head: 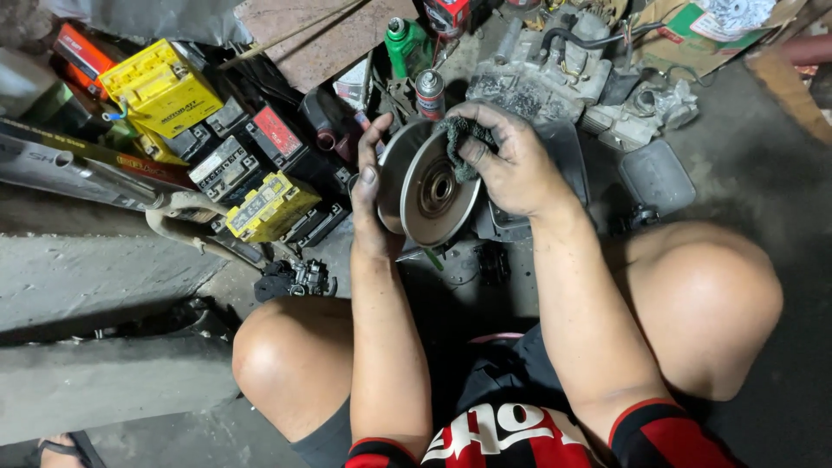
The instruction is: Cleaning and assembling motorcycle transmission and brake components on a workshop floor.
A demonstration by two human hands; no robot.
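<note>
Knees (295, 360) bent in a squat frame both forearms above the concrete floor (763, 173). Left hand (371, 201) clasps the rim of a round metal pulley disc (429, 186), held on edge between the knees, clear of the floor. Right hand (511, 160) is closed on a dark rag (458, 143) pressed against the disc's face. Greasy fingers could let the disc slip and drop. Beyond, a spray can (429, 94), then batteries (260, 204) toward the floor's left edge.

Round metal pulley disc (431, 192), shiny and greasy, held on edge at frame centre, dark rag (458, 143) pressed against its upper rim
</note>
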